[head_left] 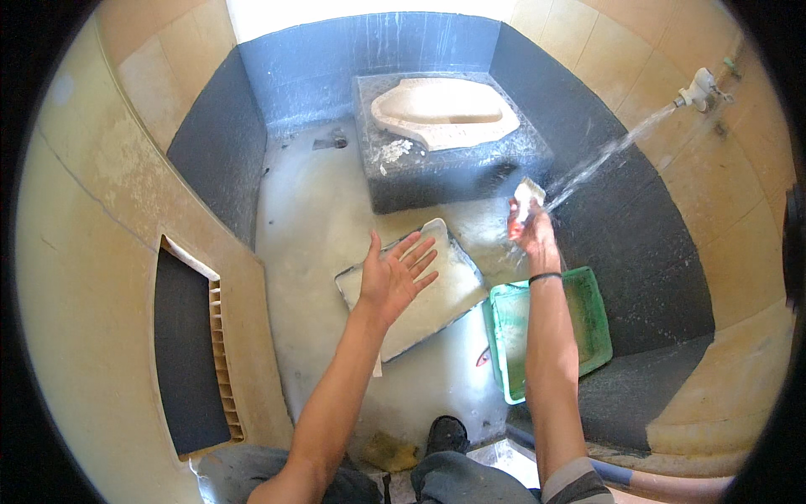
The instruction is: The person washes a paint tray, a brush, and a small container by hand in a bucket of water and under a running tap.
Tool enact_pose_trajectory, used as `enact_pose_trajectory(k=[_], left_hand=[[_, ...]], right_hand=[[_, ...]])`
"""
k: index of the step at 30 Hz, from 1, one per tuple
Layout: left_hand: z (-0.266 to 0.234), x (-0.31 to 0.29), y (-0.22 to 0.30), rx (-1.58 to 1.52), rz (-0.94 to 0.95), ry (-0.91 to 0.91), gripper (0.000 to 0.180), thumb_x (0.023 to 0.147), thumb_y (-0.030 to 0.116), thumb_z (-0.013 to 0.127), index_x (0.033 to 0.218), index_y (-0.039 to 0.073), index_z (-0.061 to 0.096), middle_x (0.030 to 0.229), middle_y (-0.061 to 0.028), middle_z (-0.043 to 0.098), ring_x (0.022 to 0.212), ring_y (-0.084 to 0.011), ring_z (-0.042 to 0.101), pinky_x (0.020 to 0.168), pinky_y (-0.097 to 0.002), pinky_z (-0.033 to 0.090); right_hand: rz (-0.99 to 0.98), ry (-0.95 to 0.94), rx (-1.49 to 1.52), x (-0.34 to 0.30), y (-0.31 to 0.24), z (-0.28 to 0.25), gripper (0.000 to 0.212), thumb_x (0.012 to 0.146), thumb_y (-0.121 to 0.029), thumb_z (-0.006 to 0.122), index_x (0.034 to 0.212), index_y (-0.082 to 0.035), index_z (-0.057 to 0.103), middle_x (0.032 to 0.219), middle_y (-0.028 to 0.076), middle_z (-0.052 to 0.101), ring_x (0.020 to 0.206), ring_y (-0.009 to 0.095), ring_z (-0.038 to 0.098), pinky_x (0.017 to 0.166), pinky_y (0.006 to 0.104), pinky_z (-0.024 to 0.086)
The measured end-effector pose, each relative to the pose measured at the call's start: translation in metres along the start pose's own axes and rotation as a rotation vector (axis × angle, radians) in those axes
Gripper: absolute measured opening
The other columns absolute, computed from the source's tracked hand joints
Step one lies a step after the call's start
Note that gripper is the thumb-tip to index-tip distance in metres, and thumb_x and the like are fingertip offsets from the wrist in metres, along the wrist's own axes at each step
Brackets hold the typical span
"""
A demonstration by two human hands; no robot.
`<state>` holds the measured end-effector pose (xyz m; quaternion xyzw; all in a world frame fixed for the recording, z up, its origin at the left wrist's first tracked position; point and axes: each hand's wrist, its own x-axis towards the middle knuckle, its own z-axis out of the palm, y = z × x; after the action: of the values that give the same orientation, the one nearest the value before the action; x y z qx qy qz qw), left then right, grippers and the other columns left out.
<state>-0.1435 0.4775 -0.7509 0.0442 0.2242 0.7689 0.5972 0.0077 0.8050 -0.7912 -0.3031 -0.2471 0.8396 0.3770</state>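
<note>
My left hand [393,279] is open, palm up with the fingers spread, and holds nothing. Under it a pale rectangular panel [432,307] with a dark rim lies at an angle on the wet floor. My right hand [537,235] is closed round a small red-and-white object [525,202], whose kind I cannot make out. A stream of water from the wall tap [701,90] strikes at this hand and the object. Below my right forearm sits a green plastic basin [594,315], partly hidden by the arm.
A squat toilet [445,113] is set in a raised dark block [403,189] at the far side. Dark-painted walls rise around the wet floor [306,218]. On the left stands a yellowish door [126,336] with a broken lower panel. My dark shoe [447,434] is near the lower edge.
</note>
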Motion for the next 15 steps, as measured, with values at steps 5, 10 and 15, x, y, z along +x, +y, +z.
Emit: enact_pose_trajectory(k=[5,10,15], left_hand=[[-0.007,0.010,-0.022,-0.017,-0.032,0.049,0.079,0.103,0.066,0.035,0.151,0.004,0.037,0.155,-0.0210,0.040,0.142,-0.0346,0.040,0.117,-0.0542,0.032],[0.022,0.079,-0.082,0.453,-0.148,0.163,0.074,0.103,0.057,0.047,0.149,0.000,0.038,0.157,-0.0217,0.037,0.144,-0.0339,0.037,0.117,-0.0504,0.032],[0.077,0.172,-0.120,0.954,-0.019,0.117,0.054,0.097,0.042,0.068,0.129,0.000,0.061,0.117,-0.0150,0.070,0.102,-0.0210,0.068,0.086,-0.0400,0.052]], right_hand=[[-0.031,-0.012,-0.082,-0.021,0.012,-0.023,0.018,0.098,-0.016,0.064,0.112,-0.007,0.060,0.087,0.008,0.064,0.060,0.020,0.055,0.058,0.0377,0.050],[-0.086,0.119,-0.327,-0.039,0.004,-0.043,0.039,0.093,-0.043,0.073,0.106,-0.008,0.062,0.077,0.005,0.062,0.056,0.013,0.051,0.048,0.0293,0.044],[-0.049,0.420,-0.627,-0.079,0.017,0.008,0.073,0.087,-0.081,0.053,0.070,-0.010,0.056,0.056,-0.001,0.048,0.042,0.011,0.038,0.037,0.0282,0.028]])
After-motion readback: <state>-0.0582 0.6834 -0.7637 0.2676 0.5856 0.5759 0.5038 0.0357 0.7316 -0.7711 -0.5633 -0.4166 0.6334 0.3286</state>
